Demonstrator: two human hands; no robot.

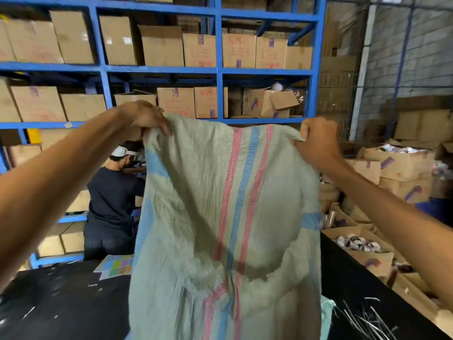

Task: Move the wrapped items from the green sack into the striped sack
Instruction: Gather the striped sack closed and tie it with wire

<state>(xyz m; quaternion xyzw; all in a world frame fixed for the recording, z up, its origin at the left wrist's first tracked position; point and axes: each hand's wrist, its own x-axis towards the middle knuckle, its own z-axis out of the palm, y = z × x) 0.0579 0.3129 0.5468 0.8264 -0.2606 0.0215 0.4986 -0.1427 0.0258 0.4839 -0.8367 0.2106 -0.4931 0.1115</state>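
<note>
I hold the striped sack [196, 204] up in front of me; it is pale woven cloth with pink and blue stripes down the middle. My left hand [144, 117] pinches its top left corner and my right hand [318, 141] grips its top right corner. The sack hangs down to the black table and bulges low down. A sliver of the green sack [327, 315] shows just right of the striped sack's lower edge. No wrapped items are visible; the cloth hides what is behind and inside it.
A black table [61, 303] lies below, with a coloured sheet [115, 266] at left and loose white strips [367, 322] at right. Another person in a dark shirt [112, 192] stands behind left. Blue shelving [219, 72] holds cartons; open boxes [362, 244] crowd the right.
</note>
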